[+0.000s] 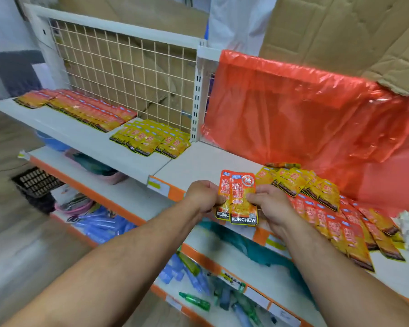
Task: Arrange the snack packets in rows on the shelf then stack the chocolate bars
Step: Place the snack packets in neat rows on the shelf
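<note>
Fingers of left hand (pixel 204 197) and right hand (pixel 268 205) pinch two overlapped snack packets (pixel 239 194) at frame centre; slack grip could drop one.

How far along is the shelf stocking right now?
Done: orange rows and yellow rows lie neatly on the left shelf section. In hand: left hand and right hand grip two orange packets. Left: the loose pile on the right needs arranging; no chocolate bars are visible.

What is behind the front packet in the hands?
A second orange packet, shifted left, with its left strip and bottom corner showing. The front packet covers the rest, so any further packets there are hidden.
</note>
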{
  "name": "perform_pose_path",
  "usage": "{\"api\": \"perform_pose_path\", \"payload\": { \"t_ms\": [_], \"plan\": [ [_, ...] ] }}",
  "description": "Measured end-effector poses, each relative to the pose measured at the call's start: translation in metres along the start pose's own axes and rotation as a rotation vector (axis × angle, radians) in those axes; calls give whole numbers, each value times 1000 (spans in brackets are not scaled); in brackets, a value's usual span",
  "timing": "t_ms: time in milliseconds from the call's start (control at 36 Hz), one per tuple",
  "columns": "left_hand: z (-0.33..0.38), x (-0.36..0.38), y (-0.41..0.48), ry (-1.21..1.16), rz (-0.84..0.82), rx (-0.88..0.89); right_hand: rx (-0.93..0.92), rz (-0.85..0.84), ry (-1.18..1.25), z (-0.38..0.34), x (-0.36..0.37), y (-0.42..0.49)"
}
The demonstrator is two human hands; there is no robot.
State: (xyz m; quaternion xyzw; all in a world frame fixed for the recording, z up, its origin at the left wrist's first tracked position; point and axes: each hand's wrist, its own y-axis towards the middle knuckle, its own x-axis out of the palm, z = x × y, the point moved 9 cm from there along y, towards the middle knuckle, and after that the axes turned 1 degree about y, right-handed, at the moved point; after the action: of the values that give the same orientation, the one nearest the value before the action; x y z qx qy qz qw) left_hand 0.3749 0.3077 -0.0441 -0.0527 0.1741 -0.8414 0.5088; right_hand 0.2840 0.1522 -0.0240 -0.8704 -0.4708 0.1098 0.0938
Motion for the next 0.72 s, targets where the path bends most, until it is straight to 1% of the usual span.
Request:
{"api": "perform_pose_path", "payload": {
  "t_ms": [167,333,472,583,722],
  "plan": [
    [-12,-119,1,-2,149,1,-25,-95,-28,-18,109,9],
    [-26,-220,7,-12,318,-26,-47,-215,-59,-33,202,22],
    [-30,-278,23,-15,397,-28,-20,-286,-22,-40,262,42],
    [-28,-316,44,-4,448,-38,-24,-328,-67,-44,306,74],
    [-18,-367,74,-80,520,-41,-63,-362,-95,-63,361,122]
  ]
}}
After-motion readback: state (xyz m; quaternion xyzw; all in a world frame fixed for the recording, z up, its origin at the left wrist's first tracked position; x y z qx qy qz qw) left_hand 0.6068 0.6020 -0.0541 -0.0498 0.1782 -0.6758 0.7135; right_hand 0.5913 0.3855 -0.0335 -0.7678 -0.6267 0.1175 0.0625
